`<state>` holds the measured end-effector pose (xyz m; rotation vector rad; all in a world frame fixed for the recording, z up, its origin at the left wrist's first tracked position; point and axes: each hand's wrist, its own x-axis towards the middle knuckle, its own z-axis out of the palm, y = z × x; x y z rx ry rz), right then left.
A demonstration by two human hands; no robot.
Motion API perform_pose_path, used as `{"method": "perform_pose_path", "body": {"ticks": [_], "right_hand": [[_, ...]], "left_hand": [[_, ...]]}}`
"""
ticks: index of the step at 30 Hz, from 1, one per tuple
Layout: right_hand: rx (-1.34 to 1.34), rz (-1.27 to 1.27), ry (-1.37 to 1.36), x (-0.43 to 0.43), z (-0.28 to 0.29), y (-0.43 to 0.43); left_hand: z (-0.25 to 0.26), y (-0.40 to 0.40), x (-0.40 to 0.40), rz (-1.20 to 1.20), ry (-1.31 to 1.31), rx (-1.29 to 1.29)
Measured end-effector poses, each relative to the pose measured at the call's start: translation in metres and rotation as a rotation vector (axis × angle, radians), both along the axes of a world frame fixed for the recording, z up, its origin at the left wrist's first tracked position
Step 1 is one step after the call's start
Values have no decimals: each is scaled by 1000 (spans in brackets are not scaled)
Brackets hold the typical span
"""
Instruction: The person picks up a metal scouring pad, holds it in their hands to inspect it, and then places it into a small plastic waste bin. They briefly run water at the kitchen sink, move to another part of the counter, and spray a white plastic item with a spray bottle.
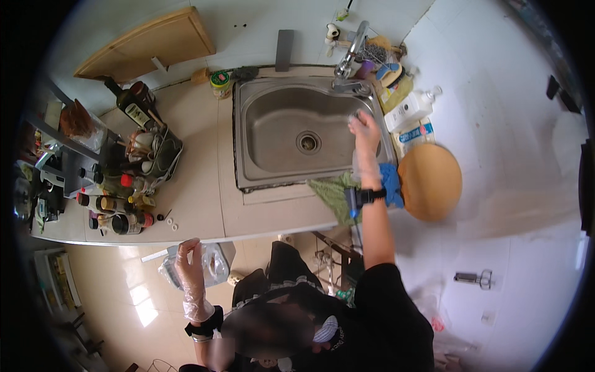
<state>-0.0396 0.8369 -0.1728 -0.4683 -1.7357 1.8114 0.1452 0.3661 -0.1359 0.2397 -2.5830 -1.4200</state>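
My right hand (365, 130), in a clear plastic glove, is over the right side of a stainless steel sink (279, 174). Its fingers are curled and blurred; a small greyish spot shows at the fingertips, and I cannot tell if it is an object. Below the counter's front edge, my left hand (189, 262) is raised in a clear glove, fingers loosely bent with a gap between them and nothing seen in them. Behind the sink stands a chrome faucet (351, 56). A green cloth (332, 193) and a blue cloth (392, 183) lie by my right forearm.
Right of the sink are a white pump bottle (409, 111) and a round wooden board (430, 182). Sauce bottles (116, 204) and a utensil basket (167, 158) crowd the counter's left end. A rectangular wooden board (148, 44) leans on the wall. A lined bin (216, 265) stands below.
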Motion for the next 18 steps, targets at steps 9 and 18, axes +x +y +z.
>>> {"method": "perform_pose_path", "body": {"ticks": [9, 18], "right_hand": [[912, -68, -579, -173, -53, 141], [680, 17, -436, -161, -75, 136]], "left_hand": [[20, 61, -26, 1, 21, -139], [16, 88, -37, 5, -46, -124]]}}
